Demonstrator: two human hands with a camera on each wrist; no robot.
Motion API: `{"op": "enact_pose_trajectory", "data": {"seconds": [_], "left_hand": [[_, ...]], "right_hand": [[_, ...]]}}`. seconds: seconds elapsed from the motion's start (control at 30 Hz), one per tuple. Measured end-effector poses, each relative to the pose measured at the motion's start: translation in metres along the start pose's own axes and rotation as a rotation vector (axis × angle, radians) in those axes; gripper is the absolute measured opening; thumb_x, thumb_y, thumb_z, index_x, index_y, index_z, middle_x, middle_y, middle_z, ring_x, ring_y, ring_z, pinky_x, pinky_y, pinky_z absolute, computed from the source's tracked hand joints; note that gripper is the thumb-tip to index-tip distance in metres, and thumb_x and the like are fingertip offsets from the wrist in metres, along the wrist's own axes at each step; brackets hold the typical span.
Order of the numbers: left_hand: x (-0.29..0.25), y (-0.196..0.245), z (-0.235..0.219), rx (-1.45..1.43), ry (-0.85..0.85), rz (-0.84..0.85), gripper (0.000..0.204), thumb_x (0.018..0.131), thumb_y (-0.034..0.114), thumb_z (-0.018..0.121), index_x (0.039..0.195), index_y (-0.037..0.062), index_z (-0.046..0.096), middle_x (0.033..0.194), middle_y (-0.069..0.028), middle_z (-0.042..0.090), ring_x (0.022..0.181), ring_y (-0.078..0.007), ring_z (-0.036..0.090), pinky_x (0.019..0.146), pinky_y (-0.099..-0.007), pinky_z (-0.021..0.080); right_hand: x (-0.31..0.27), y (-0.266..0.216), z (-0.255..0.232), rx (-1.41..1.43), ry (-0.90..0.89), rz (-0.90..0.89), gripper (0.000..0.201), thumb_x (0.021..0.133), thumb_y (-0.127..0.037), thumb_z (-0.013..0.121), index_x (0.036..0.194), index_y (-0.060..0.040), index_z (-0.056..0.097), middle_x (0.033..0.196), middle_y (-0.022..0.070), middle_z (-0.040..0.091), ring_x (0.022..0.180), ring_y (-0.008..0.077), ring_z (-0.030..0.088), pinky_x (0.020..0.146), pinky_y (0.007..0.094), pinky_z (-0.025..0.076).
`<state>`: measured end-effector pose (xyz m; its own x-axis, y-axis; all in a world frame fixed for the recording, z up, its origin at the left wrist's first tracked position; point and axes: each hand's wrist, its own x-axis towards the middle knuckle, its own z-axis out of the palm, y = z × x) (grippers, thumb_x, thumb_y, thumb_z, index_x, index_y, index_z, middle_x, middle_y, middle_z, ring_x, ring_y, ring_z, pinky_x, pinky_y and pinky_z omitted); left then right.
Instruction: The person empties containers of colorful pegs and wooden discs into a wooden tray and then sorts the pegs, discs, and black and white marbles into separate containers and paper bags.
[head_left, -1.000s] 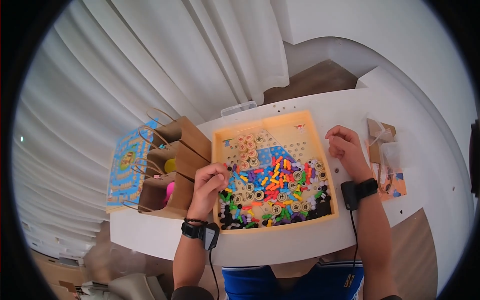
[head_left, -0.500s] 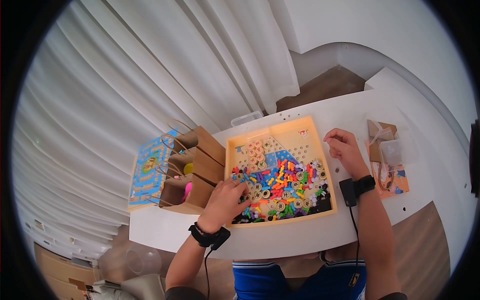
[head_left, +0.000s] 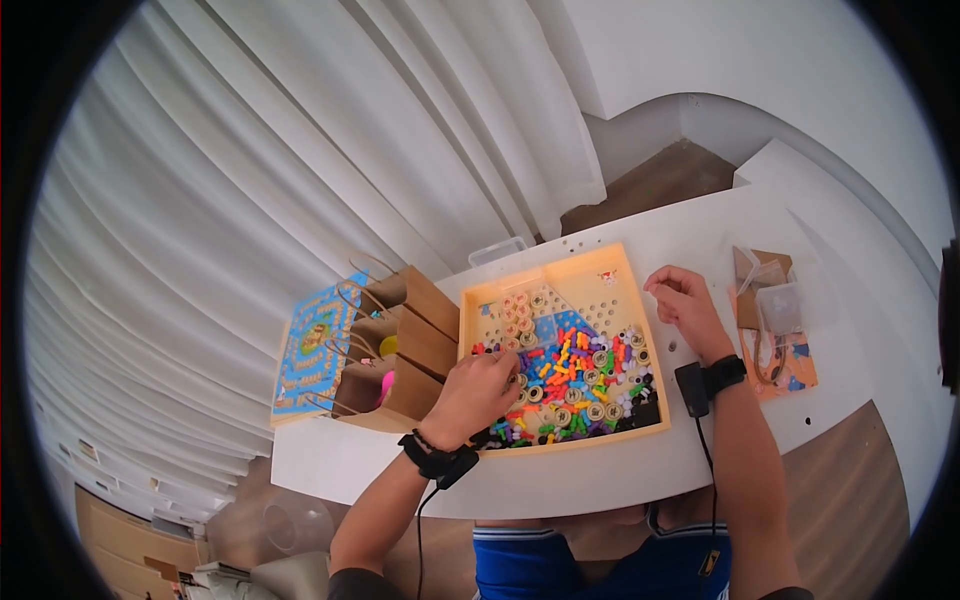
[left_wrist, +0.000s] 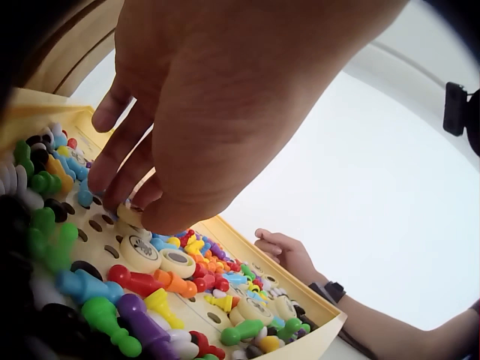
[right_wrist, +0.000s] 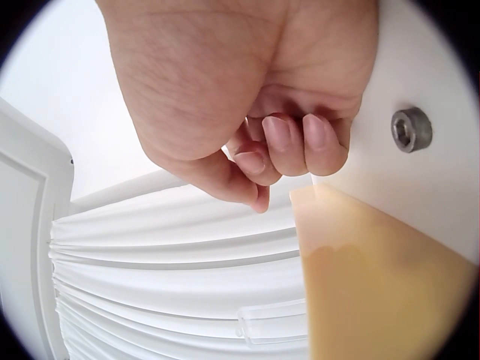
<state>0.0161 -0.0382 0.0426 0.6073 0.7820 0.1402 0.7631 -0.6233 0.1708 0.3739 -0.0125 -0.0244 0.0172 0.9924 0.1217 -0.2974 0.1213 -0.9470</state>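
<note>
Over the left part of the shallow wooden tray (head_left: 464,325), the left hand (head_left: 475,398) reaches down among colourful pegs (head_left: 570,355) and round wooden pieces. Its thumb and fingers pinch a round wooden piece (left_wrist: 129,214) just above the tray floor in the left wrist view; another round piece (left_wrist: 140,253) lies beside it. The right hand (head_left: 690,310) is held beside the tray's right edge, its fingers loosely curled with nothing visible in them (right_wrist: 247,97). Red-marked round pieces (head_left: 516,310) are grouped at the tray's upper left.
Brown paper bags (head_left: 425,335) stand against the tray's left side, before a blue patterned board (head_left: 315,340). Clear plastic boxes (head_left: 780,308) and an orange sheet (head_left: 800,370) lie at right. A metal ring-like part (right_wrist: 411,129) sits beside the right hand.
From the tray's left edge, the left hand has moved right and down among the pieces. The right hand has stayed nearly still, while the head view has shifted.
</note>
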Motion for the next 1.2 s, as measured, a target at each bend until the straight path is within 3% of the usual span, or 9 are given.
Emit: {"op": "enact_pose_trajectory", "data": {"seconds": [0.17, 0.57, 0.7, 0.77, 1.2], "left_hand": [[0.009, 0.009, -0.002, 0.075, -0.089, 0.017, 0.019, 0.092, 0.019, 0.069, 0.106, 0.0077, 0.066, 0.094, -0.0155, 0.070, 0.089, -0.0373, 0.070, 0.076, -0.0491, 0.057], [0.013, 0.005, 0.003, -0.026, -0.136, -0.028, 0.020, 0.088, 0.017, 0.072, 0.105, 0.0070, 0.066, 0.098, -0.0149, 0.070, 0.095, -0.0383, 0.069, 0.081, -0.0482, 0.056], [0.012, 0.010, -0.006, -0.021, -0.150, 0.000, 0.022, 0.087, 0.017, 0.073, 0.105, 0.0070, 0.066, 0.098, -0.0152, 0.070, 0.095, -0.0378, 0.069, 0.081, -0.0476, 0.056], [0.008, 0.015, -0.019, -0.046, -0.171, -0.063, 0.022, 0.087, 0.017, 0.073, 0.106, 0.0071, 0.066, 0.098, -0.0156, 0.070, 0.095, -0.0372, 0.069, 0.080, -0.0468, 0.056], [-0.010, 0.013, -0.008, -0.034, -0.227, 0.022, 0.022, 0.089, 0.016, 0.074, 0.106, 0.0063, 0.066, 0.104, -0.0159, 0.070, 0.096, -0.0374, 0.069, 0.083, -0.0470, 0.056]], "right_hand": [[-0.002, -0.006, 0.003, 0.002, 0.019, 0.013, 0.009, 0.098, -0.010, 0.065, 0.095, -0.0017, 0.066, 0.070, -0.0054, 0.050, 0.055, 0.0032, 0.037, 0.052, 0.0224, 0.029], [-0.001, -0.004, 0.003, -0.044, 0.014, 0.013, 0.011, 0.099, -0.013, 0.066, 0.096, -0.0019, 0.068, 0.069, -0.0049, 0.051, 0.056, 0.0033, 0.039, 0.052, 0.0224, 0.031], [-0.002, -0.005, 0.004, -0.046, 0.023, 0.018, 0.011, 0.099, -0.012, 0.066, 0.096, -0.0020, 0.068, 0.070, -0.0049, 0.052, 0.056, 0.0035, 0.040, 0.052, 0.0222, 0.031], [-0.002, -0.006, 0.004, -0.037, 0.021, 0.018, 0.011, 0.099, -0.013, 0.066, 0.096, -0.0020, 0.068, 0.070, -0.0049, 0.052, 0.056, 0.0035, 0.040, 0.052, 0.0223, 0.031], [-0.003, -0.007, 0.005, -0.057, 0.019, 0.021, 0.011, 0.099, -0.013, 0.066, 0.096, -0.0020, 0.067, 0.071, -0.0048, 0.052, 0.057, 0.0034, 0.041, 0.053, 0.0221, 0.032]]}}
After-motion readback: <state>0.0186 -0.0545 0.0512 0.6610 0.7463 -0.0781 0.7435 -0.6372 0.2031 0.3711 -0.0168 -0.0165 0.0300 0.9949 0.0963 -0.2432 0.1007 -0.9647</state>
